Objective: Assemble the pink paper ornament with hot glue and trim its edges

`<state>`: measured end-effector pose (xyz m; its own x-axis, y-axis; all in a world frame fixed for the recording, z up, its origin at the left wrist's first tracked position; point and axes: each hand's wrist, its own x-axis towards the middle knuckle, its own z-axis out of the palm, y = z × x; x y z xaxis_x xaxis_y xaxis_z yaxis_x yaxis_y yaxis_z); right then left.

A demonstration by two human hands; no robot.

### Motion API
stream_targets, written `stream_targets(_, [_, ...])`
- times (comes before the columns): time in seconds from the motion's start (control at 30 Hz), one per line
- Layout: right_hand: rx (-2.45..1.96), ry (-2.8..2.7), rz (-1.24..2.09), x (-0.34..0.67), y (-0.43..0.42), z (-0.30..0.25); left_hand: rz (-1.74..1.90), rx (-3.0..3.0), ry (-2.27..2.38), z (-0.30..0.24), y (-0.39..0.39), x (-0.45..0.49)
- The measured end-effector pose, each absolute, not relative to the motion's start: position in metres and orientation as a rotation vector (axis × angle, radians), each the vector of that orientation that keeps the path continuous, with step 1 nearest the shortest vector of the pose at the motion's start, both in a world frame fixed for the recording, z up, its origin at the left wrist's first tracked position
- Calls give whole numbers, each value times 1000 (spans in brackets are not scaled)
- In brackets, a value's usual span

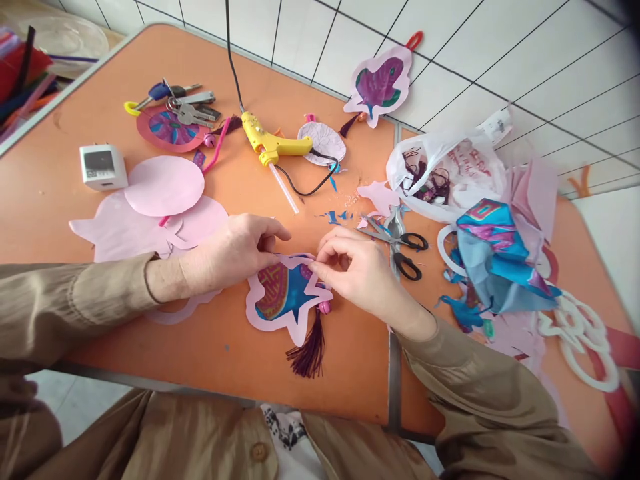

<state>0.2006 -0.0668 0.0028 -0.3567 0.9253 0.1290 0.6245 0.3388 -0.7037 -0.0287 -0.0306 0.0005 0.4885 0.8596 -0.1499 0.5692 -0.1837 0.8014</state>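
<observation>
Bench point(240, 373) is crowded. Clock directions are taken from the paper ornament point(283, 293), with 12 pointing away from the person.

- 12: yellow glue gun point(270, 143) lies on its side, its cord looping off toward 1. It is well apart from both hands.
- 2 to 3: scissors point(400, 247) lie just beside the right hand point(360, 270), blades toward 10. We see paper scraps around them.
- 2, further out: a white plastic bag point(445, 173). Blue fabric point(495, 260) is heaped at 3, with white paper rings point(580, 333) past it.
- 10 to 11: pink paper circles point(163, 187) are stacked, partly under the left hand point(230, 253) and its sleeve. A white charger cube point(103, 167) and keys point(180, 107) lie beyond them.
- 1, far edge: a second ornament point(380, 83) in purple on pink.

Nothing lies on the ornament except the 2 hands.

The ornament lies flat near the bench's front edge, between the hands. It is a pink outline with a red and blue centre. A dark tassel point(307, 350) hangs off it at 6, and a small pink bead sits at its lower right corner.

Right grip is closed. Thumb and forefinger pinch the ornament's top right edge, at about 1.

Left grip has its fingers laid over the top edge at about 11, thumb alongside. We cannot tell whether it pinches the paper or only presses it down.

The 2 sets of fingertips are near each other, with a gap showing between them.
</observation>
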Motion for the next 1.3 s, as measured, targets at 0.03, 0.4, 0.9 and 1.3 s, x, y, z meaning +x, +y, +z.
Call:
stream_targets(0.03, [-1342,-2094,762,200,-67,3,421,1900,1198,2,-31,-28])
stream_targets(0.4, [-1262,-2155,649,195,-71,5,269,2056,1096,13,-32,-17])
stream_targets(0.9, [-1226,-2120,668,192,-67,0,123,2115,1120,14,-32,-12])
stream_targets(1.3, [-1286,-2080,804,192,-64,-6,76,2058,1138,13,-33,-14])
